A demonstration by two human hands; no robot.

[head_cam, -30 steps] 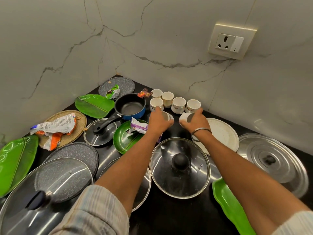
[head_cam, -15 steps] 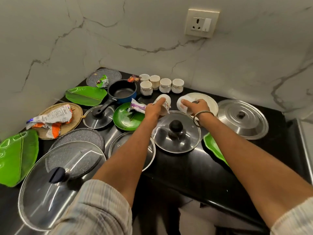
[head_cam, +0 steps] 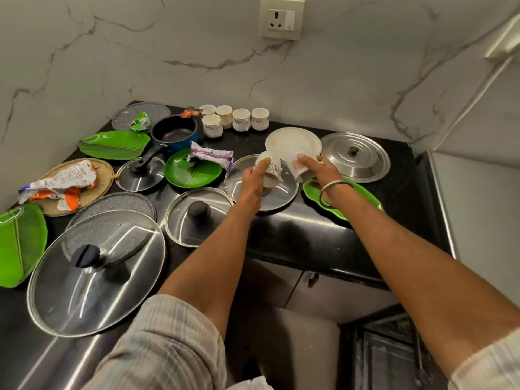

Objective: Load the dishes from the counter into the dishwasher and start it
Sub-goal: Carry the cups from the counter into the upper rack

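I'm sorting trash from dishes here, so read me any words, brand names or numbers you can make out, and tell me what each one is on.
No text is legible.
Orange and white wrapper on the woven mat: print too blurred to read.
Purple wrapper on the round green plate: markings unreadable.
Small green wrapper: unreadable.
Cup in the left hand: coloured pattern, no clear words.
Cups by the wall: small dark marks, too small.

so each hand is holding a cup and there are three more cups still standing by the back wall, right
Not quite. The head view shows five cups standing by the back wall, not three. The rest holds: the left hand grips one cup and the right hand grips another cup.
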